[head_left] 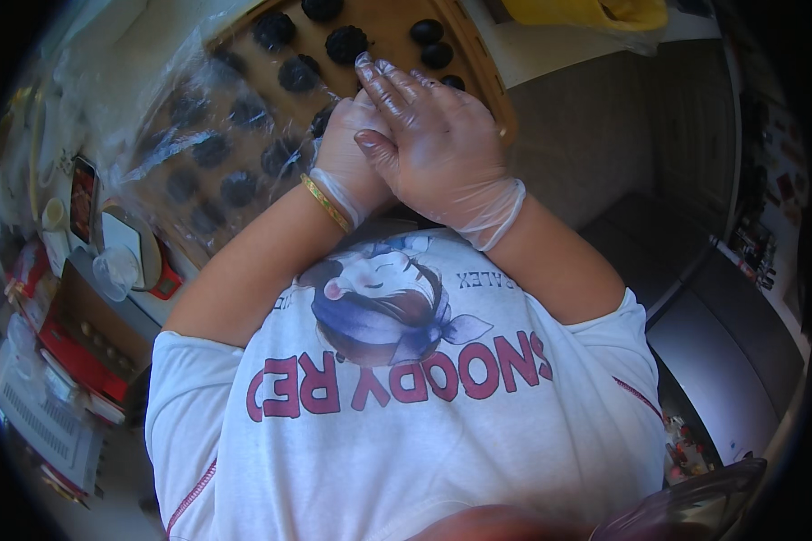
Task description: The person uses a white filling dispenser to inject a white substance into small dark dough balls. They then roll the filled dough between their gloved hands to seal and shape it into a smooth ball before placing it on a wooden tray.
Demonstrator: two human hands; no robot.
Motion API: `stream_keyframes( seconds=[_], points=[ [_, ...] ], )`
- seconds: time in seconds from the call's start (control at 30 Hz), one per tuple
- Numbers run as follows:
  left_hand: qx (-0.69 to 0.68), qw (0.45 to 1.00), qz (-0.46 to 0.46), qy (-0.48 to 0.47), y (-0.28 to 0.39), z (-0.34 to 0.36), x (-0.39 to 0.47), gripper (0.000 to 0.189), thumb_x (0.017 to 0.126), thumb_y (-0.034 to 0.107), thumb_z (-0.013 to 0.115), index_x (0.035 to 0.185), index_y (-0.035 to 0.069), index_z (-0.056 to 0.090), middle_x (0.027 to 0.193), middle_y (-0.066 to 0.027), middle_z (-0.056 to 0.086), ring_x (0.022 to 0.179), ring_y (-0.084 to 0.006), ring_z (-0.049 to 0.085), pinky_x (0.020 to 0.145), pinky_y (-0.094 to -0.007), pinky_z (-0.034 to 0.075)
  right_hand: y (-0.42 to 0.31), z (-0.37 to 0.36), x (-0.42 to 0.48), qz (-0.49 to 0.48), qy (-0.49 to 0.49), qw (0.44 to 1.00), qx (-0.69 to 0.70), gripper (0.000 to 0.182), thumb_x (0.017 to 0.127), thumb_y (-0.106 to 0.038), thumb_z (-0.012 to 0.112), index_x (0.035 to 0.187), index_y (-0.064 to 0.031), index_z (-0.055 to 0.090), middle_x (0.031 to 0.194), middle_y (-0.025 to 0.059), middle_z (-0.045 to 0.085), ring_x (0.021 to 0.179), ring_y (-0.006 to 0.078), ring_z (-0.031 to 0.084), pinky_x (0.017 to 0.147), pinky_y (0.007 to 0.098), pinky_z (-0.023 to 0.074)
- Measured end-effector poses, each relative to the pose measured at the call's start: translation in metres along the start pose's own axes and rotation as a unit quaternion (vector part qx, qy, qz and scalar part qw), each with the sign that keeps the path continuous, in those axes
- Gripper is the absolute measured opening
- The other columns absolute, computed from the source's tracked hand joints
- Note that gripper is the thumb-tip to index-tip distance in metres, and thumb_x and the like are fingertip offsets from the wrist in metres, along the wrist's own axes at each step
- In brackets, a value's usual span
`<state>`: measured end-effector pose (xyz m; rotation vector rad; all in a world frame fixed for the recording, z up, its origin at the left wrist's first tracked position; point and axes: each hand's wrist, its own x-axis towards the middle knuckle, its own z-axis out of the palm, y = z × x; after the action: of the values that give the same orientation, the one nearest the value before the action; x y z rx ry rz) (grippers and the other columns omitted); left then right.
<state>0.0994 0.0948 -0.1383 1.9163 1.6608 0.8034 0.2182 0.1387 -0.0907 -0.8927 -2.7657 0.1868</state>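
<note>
My left hand [353,138], in a clear plastic glove with a patterned bangle at the wrist, lies beneath my right hand [440,128]. The right hand wears a clear glove too, with dark smears on its fingers, and presses flat across the left. Whatever is between the palms is hidden. Just beyond the fingertips, a bumpy black dough-like piece [346,44] sits on a wooden-coloured board [392,13] with a raised rim. Smooth black balls [426,31] rest along the board's right side. Clear plastic film [176,149] covers several bumpy pieces on the left.
At left are a phone [82,196], a kitchen scale [150,260], a clear plastic cup [116,272] and a red box [84,351] holding several round things. A yellow item [582,10] lies top right. Dark cabinets [710,338] stand at my right.
</note>
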Motion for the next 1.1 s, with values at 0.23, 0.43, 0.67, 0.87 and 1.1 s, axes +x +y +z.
stream_keyframes(
  seconds=[0.23,0.43,0.67,0.87,1.1],
  points=[
    [-0.01,0.999,-0.027,-0.028,-0.003,0.003,-0.002,0.038,0.078,0.021,0.063,0.112,0.007,0.057,0.11,-0.016,0.059,0.098,-0.0323,0.059,0.083,-0.0384,0.051,-0.001,0.0,-0.002,0.007,0.005,1.0,0.004,0.057,0.084,-0.036,0.063,0.134,-0.0122,0.051,0.123,0.0053,0.06,0.105,0.0249,0.059,0.088,0.0387,0.0467],
    [0.012,1.0,0.001,0.006,-0.003,0.006,-0.003,0.035,0.076,0.022,0.065,0.107,0.008,0.06,0.104,-0.0142,0.061,0.098,-0.032,0.059,0.083,-0.039,0.05,-0.001,0.0,-0.005,0.003,0.021,1.0,0.02,0.057,0.087,-0.04,0.061,0.135,-0.0114,0.05,0.125,0.007,0.059,0.109,0.0266,0.057,0.092,0.0398,0.0453],
    [0.031,0.998,-0.049,0.002,0.022,-0.05,-0.016,0.046,0.071,0.01,0.073,0.116,0.007,0.063,0.109,-0.0137,0.062,0.097,-0.0293,0.056,0.088,-0.0394,0.046,0.05,-0.042,-0.013,0.101,0.066,0.902,0.414,0.062,0.091,-0.048,0.058,0.136,-0.0067,0.049,0.123,0.0105,0.059,0.11,0.0232,0.057,0.091,0.0342,0.0464],
    [-0.377,0.881,-0.281,-0.06,0.019,-0.071,-0.035,0.052,0.09,0.035,0.062,0.131,0.006,0.053,0.118,-0.0095,0.06,0.105,-0.0188,0.057,0.093,-0.0326,0.043,0.091,-0.041,-0.04,0.231,-0.216,0.737,0.597,0.067,0.091,-0.05,0.058,0.141,-0.0075,0.042,0.125,0.0083,0.057,0.117,0.018,0.052,0.095,0.0286,0.0419],
    [-0.436,0.825,-0.323,-0.16,0.032,-0.045,-0.029,0.09,0.083,0.057,0.066,0.139,-0.006,0.038,0.133,-0.02,0.05,0.122,-0.0258,0.05,0.103,-0.0325,0.038,0.085,-0.011,-0.037,0.175,-0.306,0.728,0.588,0.066,0.089,-0.046,0.064,0.138,-0.0046,0.046,0.125,0.0119,0.058,0.117,0.0197,0.053,0.097,0.0291,0.0426]
  ],
)
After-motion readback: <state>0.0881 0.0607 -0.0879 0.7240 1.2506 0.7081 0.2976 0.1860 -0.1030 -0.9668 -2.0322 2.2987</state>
